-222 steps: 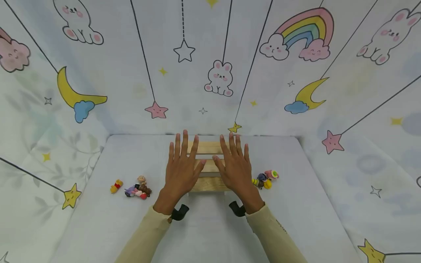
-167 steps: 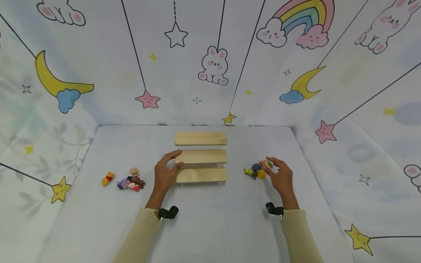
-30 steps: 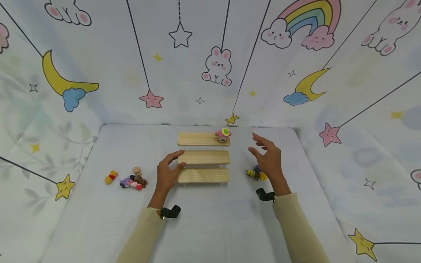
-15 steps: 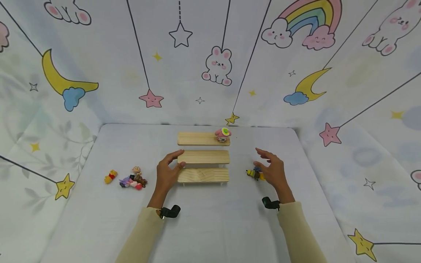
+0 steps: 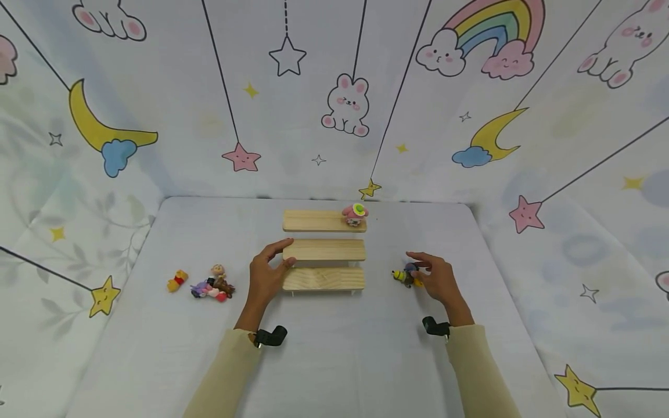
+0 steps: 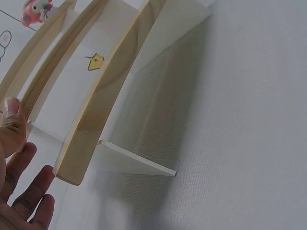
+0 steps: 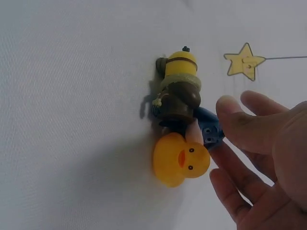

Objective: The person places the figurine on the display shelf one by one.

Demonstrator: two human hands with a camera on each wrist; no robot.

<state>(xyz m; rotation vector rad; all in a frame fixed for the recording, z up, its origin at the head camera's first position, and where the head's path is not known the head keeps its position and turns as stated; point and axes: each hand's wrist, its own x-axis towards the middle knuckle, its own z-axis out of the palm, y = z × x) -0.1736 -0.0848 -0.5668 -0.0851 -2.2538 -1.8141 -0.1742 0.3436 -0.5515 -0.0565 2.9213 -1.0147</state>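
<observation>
A three-tier display shelf [image 5: 323, 250] has wooden boards and pale, thin side supports. My left hand [image 5: 268, 276] grips the left end of its middle board, thumb on the near edge. In the left wrist view the other fingers hang by the front board's [image 6: 98, 100] end. A pink figurine [image 5: 355, 215] with a yellow-green flower stands at the right end of the back board. My right hand [image 5: 438, 280] is over the right-hand toys, thumb and fingers spread around a small blue figurine [image 7: 210, 132]. Against it lie a yellow rubber duck [image 7: 175, 160] and a yellow-and-brown minion figurine [image 7: 180, 91].
Left of the shelf lies a pile of small figurines [image 5: 211, 288], purple, brown and red among them. A yellow bear figurine in red [image 5: 177, 281] lies farther left. A cloth backdrop [image 5: 292, 128] with drawn bunnies, stars and moons rises behind the white table [image 5: 334, 360].
The pink figurine went from the right-hand toys to the back board. Over the last second my right hand has come down towards me, onto the toys. My left hand keeps its place.
</observation>
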